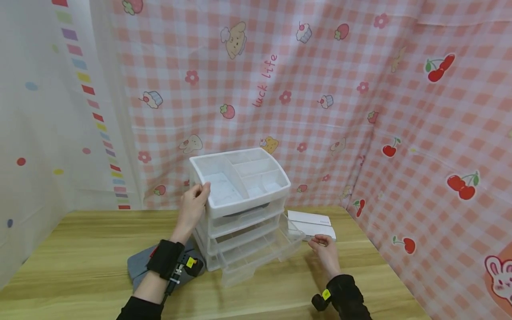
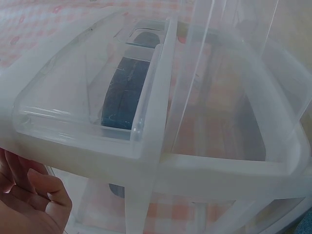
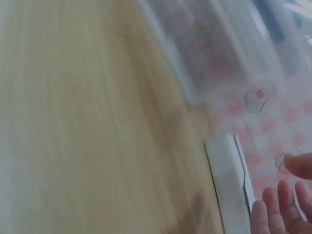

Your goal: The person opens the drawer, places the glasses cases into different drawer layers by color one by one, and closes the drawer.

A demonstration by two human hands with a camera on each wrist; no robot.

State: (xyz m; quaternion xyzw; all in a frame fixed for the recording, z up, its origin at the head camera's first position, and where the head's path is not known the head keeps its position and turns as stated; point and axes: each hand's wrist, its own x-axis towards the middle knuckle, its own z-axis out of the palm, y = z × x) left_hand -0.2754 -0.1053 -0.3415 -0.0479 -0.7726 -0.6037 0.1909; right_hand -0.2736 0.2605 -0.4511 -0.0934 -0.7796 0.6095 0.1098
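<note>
A white plastic drawer organizer (image 1: 249,204) with a divided top tray stands on the table. Its clear lower drawer (image 1: 262,255) is pulled out and slants toward the front right. My left hand (image 1: 194,204) grips the organizer's upper left edge; in the left wrist view its fingers curl against the white frame (image 2: 92,163). A dark blue item (image 2: 126,92) shows through one of the clear drawers. My right hand (image 1: 326,250) is beside the front edge of a flat white case (image 1: 312,224), thumb and fingers apart in the right wrist view (image 3: 285,207), with nothing between them.
A grey fabric pouch (image 1: 138,266) lies left of the organizer, partly behind the left forearm. The wooden table (image 1: 100,231) meets a pink checked curtain (image 1: 256,89) at the back and right, and a white curtain (image 1: 36,133) at the left.
</note>
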